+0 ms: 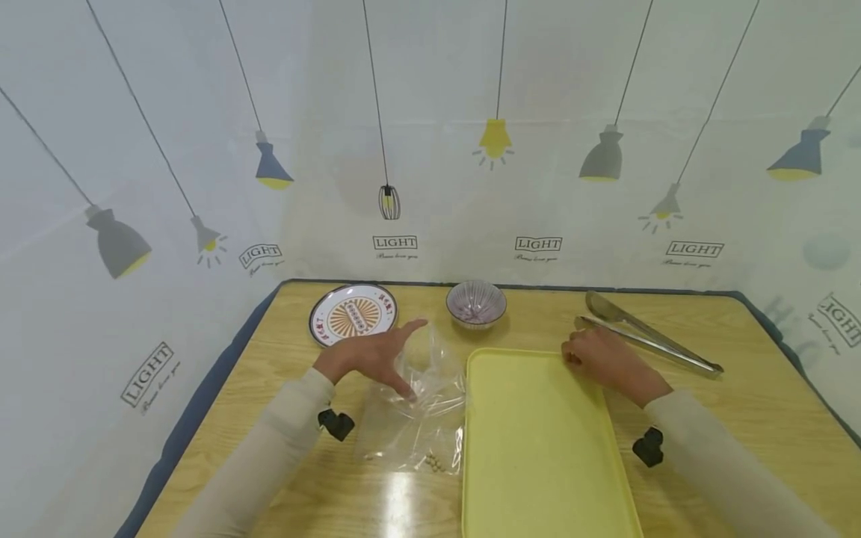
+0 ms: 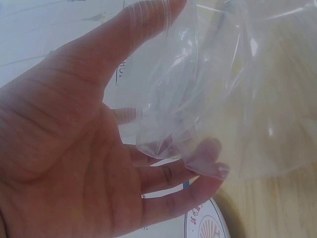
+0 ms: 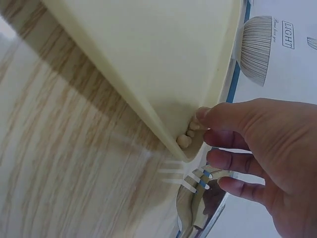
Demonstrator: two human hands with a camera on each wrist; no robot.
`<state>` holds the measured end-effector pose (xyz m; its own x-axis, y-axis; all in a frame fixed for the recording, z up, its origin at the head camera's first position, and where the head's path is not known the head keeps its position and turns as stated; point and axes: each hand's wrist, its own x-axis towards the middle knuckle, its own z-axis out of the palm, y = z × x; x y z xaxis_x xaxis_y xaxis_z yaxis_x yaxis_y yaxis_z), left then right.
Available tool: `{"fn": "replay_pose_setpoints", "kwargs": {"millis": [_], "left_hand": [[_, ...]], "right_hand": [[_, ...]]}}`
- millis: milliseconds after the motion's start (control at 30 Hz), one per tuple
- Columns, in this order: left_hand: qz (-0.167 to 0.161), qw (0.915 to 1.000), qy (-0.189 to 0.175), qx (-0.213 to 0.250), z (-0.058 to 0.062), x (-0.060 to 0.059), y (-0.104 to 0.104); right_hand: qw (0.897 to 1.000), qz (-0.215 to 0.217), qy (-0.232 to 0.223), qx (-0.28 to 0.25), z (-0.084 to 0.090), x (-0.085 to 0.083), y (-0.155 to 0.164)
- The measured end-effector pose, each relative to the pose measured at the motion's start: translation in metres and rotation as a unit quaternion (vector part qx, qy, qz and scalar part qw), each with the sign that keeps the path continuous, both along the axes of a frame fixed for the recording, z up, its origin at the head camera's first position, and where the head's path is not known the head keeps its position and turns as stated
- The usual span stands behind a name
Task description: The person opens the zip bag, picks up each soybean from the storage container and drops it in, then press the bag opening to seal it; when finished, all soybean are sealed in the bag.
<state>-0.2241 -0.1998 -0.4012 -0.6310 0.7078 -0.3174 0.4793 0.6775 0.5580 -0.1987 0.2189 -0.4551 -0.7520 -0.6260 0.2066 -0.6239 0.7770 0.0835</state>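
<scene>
My left hand (image 1: 368,357) is at the clear plastic bag (image 1: 418,407), thumb spread from the fingers. In the left wrist view, thumb (image 2: 133,29) and fingertips (image 2: 210,153) touch the film and the bag mouth stands open between them; can't tell if it's a real pinch. The bag lies on the wooden table (image 1: 760,388) just left of the yellow tray (image 1: 538,441), touching the tray's left edge. A few small beige beans (image 1: 436,463) sit in the bag's near corner.

My right hand (image 1: 599,357) is at the tray's far right corner, fingers loosely curled, holding nothing. In the right wrist view the thumb tip (image 3: 210,116) touches the tray rim, with two or three beans (image 3: 185,139) lying in that corner beside it.

Metal tongs (image 1: 646,335) lie on the table just beyond the right hand, handles toward the right edge. At the table's far edge stand a small ribbed bowl (image 1: 476,304), near the middle, and a patterned plate (image 1: 353,312) to its left, just beyond the left hand.
</scene>
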Motion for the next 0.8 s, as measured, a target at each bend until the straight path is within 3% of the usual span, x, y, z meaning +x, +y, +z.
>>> {"fn": "replay_pose_setpoints", "kwargs": {"millis": [433, 633, 800], "left_hand": [[0.003, 1.0, -0.005, -0.001, 0.003, 0.0, 0.002], [0.0, 1.0, -0.005, 0.0, 0.005, 0.001, 0.002], [0.0, 0.9999, -0.005, -0.009, 0.002, 0.001, 0.003]], "right_hand": [[1.0, -0.006, 0.0, 0.0, 0.02, -0.003, -0.009], [1.0, -0.021, -0.006, -0.008, 0.039, -0.005, -0.024], [1.0, -0.007, -0.001, -0.002, 0.057, -0.005, -0.047]]}}
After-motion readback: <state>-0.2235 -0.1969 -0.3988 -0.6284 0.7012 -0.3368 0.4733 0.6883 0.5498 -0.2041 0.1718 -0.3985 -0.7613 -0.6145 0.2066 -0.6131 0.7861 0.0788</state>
